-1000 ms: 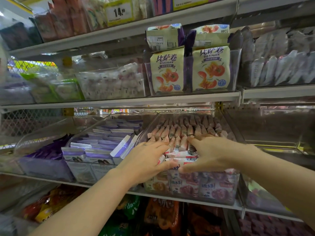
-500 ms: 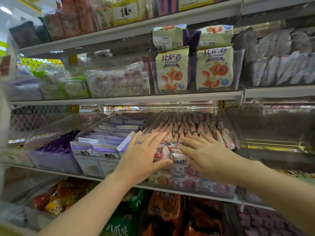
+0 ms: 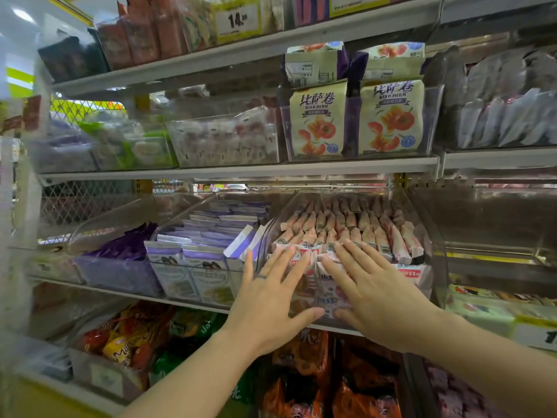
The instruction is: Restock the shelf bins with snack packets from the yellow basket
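Observation:
A clear shelf bin on the middle shelf holds several rows of pink-and-white snack packets standing on edge. My left hand and my right hand are both flat, fingers straight and spread, over the front packets of that bin. The fingertips lie on the tops of the front row; the thumbs are near the bin's front wall. Neither hand holds a packet. The yellow basket is not in view.
Left of this bin stands a bin of purple-and-white packets, then a bin of dark purple packets. An empty-looking clear bin is to the right. Shelves above and below carry more snack bins, including pizza-roll bags.
Both hands have gone from curled around the front packets to flat and spread over them, drawing slightly back toward me. The camera view has shifted a little.

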A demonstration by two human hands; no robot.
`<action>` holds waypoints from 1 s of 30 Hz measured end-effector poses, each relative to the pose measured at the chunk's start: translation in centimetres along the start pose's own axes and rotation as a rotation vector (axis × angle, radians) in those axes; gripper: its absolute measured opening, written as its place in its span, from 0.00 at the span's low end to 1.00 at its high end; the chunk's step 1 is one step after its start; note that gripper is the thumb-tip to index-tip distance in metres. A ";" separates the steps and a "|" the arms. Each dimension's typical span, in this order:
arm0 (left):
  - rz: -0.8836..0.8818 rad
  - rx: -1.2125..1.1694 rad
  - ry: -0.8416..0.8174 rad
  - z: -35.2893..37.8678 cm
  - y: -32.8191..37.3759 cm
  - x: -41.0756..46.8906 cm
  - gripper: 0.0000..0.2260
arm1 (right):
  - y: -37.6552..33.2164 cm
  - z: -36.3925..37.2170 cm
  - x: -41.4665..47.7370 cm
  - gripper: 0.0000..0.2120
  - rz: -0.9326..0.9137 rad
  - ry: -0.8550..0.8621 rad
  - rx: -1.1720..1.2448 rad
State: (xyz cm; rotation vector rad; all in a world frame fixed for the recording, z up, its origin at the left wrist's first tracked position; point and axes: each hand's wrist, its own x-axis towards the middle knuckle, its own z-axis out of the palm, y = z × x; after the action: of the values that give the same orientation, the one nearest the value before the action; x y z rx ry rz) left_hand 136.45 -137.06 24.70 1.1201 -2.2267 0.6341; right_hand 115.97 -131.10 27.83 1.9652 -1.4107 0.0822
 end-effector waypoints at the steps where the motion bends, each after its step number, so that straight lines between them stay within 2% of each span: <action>1: -0.012 0.011 -0.002 -0.2 0.3 0.2 0.37 | 0.3 -0.3 0.3 0.37 -0.001 -0.003 0.035; 4: 0.003 0.049 -0.029 -1.0 0.4 1.0 0.38 | 1.3 -2.1 1.2 0.33 0.018 -0.001 0.210; 8: 0.039 -0.029 -0.063 -1.9 -0.4 1.3 0.35 | 1.3 -3.3 2.3 0.31 -0.005 0.060 0.243; 12: 0.030 -0.066 -0.100 -1.5 -0.9 0.1 0.34 | 0.2 -4.3 4.7 0.20 0.029 0.076 0.359; 14: -0.014 -0.062 -0.058 -1.3 -1.4 -0.2 0.31 | 0.3 -4.9 6.1 0.15 0.089 0.111 0.460; 18: -0.097 0.007 -0.035 -1.4 -2.7 -0.1 0.29 | 0.4 -5.4 8.2 0.08 0.156 0.033 0.541; 22: -0.054 0.005 -0.030 -1.1 -2.7 -0.3 0.31 | -0.1 -5.2 9.1 0.09 0.140 0.052 0.532; 26: -0.018 0.012 -0.002 -0.6 -2.5 -0.3 0.31 | 0.0 -4.2 8.3 0.08 0.144 0.129 0.664; 30: 0.008 0.053 -0.071 -1.0 -2.7 0.1 0.31 | 0.2 -5.3 8.2 0.13 0.049 -0.039 0.588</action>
State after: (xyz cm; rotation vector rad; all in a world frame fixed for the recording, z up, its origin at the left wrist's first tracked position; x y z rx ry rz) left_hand 138.90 -138.02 25.93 1.1774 -2.2873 0.6705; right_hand 120.91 -134.75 35.45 2.4051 -1.5834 0.5370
